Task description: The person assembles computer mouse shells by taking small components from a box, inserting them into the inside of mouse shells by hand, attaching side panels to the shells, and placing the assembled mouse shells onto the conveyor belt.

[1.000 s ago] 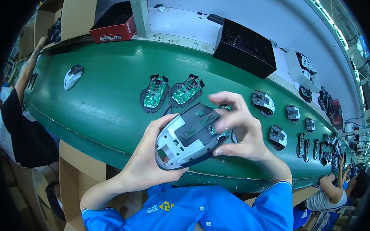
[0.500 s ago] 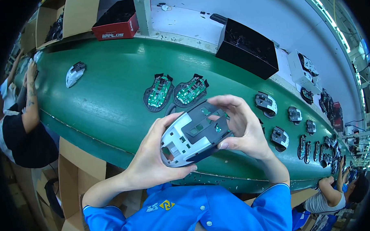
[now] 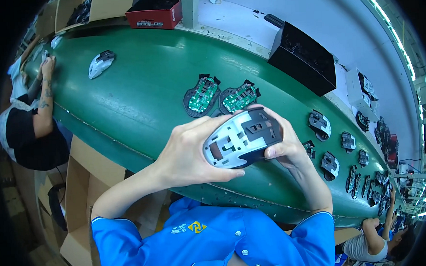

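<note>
A computer mouse shell (image 3: 239, 137), light grey at one end and black at the other, is held tilted above the near part of the bench. My left hand (image 3: 188, 150) wraps its light end, thumb along the near side. Around the black end closes my right hand (image 3: 288, 142), its thumb on the near corner and its other fingers partly hidden behind. Just beyond lie two mouse bases with green circuit boards, a left one (image 3: 202, 97) and a right one (image 3: 240, 97), the latter close to my fingers.
The green bench (image 3: 141, 95) holds a lone mouse (image 3: 101, 64) at left and several part-built mice (image 3: 319, 124) at right. Along the back stand a black box (image 3: 304, 59) and a red box (image 3: 155, 15). Cardboard cartons (image 3: 79, 203) sit below the front edge. Co-workers are at both ends.
Both hands still hold the mouse shell, which has turned and shifted slightly up and right. My right fingers have closed in around its black end. The whole view has shifted a little.
</note>
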### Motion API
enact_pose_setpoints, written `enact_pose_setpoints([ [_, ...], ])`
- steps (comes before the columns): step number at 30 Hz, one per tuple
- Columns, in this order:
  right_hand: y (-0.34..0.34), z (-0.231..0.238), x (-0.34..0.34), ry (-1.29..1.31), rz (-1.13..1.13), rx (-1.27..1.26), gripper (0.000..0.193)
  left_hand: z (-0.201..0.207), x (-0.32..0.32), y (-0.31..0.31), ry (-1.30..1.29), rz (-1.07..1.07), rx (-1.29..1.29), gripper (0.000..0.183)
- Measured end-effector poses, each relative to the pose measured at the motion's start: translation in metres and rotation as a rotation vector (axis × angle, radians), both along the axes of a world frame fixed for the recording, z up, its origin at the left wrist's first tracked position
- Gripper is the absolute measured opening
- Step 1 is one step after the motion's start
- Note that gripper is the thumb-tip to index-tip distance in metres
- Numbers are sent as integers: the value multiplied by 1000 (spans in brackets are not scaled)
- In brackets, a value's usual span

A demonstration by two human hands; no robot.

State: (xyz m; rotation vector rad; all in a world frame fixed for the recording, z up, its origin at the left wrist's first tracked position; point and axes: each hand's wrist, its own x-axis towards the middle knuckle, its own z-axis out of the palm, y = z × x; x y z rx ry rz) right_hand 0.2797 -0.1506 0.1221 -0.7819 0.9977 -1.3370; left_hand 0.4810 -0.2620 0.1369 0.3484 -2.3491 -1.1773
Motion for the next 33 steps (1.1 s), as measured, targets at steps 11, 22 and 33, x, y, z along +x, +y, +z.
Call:
enact_pose_setpoints([
  [11,16,23,-4,923,91,-198,78,-22,-7,7,-11,-50,493,75],
  [22,-81,8,-299,1488,-496,221,20,-59,43,-59,598,-21,1586,57],
  [33,-187,-39,-281,2054,-132,620,33,-48,27,-68,426,183,1416,75],
])
